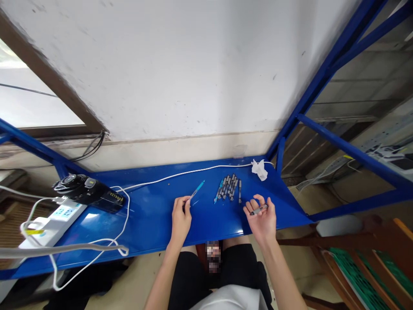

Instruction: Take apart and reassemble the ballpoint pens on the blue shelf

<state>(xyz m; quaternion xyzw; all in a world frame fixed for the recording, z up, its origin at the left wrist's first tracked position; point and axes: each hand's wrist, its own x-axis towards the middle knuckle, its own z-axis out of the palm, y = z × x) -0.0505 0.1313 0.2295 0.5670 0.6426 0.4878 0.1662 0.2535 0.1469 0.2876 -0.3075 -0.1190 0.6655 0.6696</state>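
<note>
My left hand (182, 217) is closed in a pinch on a slim pen (197, 189), whose turquoise end points up and to the right over the blue table. Palm up, my right hand (262, 217) has its fingers curled around a short grey pen (259, 210) with dark ends. Between and beyond my hands lies a cluster of several grey and dark pens (228, 187), roughly side by side. A turquoise pen (218, 192) forms the cluster's left edge. One grey pen (239, 191) lies slightly apart at its right, closest to my right hand.
A crumpled white tissue (259, 169) rests at the table's (148, 219) back right. A white cable (180, 173) runs along the back. On the left lie a black bottle (93, 193) and a white power strip (61, 217) with looped cords. Blue frame posts (318, 92) flank the table.
</note>
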